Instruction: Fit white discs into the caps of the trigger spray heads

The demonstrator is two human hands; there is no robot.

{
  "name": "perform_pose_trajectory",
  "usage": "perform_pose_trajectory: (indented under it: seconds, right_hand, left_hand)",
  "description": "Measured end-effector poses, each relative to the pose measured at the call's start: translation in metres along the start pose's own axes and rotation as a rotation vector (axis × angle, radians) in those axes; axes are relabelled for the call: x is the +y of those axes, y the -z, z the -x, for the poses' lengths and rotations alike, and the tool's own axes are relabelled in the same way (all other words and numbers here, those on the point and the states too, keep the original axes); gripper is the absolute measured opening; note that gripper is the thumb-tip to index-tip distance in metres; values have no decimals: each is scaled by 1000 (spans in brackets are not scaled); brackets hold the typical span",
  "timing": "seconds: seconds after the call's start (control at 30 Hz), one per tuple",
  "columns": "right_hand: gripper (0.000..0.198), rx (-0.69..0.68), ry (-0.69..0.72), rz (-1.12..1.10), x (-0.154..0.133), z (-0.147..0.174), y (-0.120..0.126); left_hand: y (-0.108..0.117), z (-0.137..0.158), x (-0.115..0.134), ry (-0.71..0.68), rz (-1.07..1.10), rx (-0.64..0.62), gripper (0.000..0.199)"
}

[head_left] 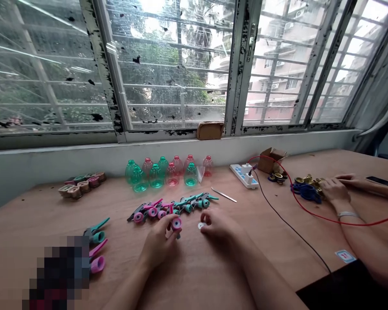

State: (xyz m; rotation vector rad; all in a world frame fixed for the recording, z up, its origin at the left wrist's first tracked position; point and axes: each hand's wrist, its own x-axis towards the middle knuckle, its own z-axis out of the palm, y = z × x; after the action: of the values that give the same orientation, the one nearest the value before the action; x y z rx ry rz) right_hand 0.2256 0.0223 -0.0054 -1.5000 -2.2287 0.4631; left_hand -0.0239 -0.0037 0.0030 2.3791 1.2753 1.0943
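Note:
My left hand (158, 242) is closed around a pink and grey spray trigger head (176, 223), its round collar turned up toward me. To the right of it, my right hand (222, 227) pinches a small white disc (200, 225) between thumb and fingers, just above or on the table. The disc and the spray head are apart. Just beyond both hands lies a row of spray trigger heads, pink ones (152, 212) to the left and teal ones (197, 203) to the right.
Green bottles (155, 177) and red bottles (172, 174) stand by the wall. Behind my right hand lie tweezers (224, 194) and a power strip (245, 176) with cables. At right, another person's hands (334, 191) are near blue and gold parts (305, 191). More spray heads (97, 264) lie at left.

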Motion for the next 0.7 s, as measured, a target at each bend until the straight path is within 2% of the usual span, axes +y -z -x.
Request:
perform_pose_trajectory:
  seconds: [0.07, 0.17, 0.3, 0.4, 0.53, 0.7]
  right_hand:
    - [19, -26, 24, -16, 1, -3, 0]
    - [16, -38, 52, -22, 1, -6, 0]
    - [16, -42, 75, -30, 1, -8, 1]
    - [16, -52, 78, -45, 1, -8, 2]
    - [16, -52, 75, -43, 1, -8, 2]
    - [17, -56, 73, -29, 1, -8, 2]
  left_hand:
    - [10, -10, -1, -106, -77, -8, 28]
    - [27, -35, -4, -135, -160, -30, 32]
    - [43, -77, -11, -130, -287, -216, 37]
    - [46, -99, -18, -128, -430, -356, 42]
    - [39, -109, -29, -150, -527, -503, 47]
    - [30, -102, -34, -181, -520, -515, 45]
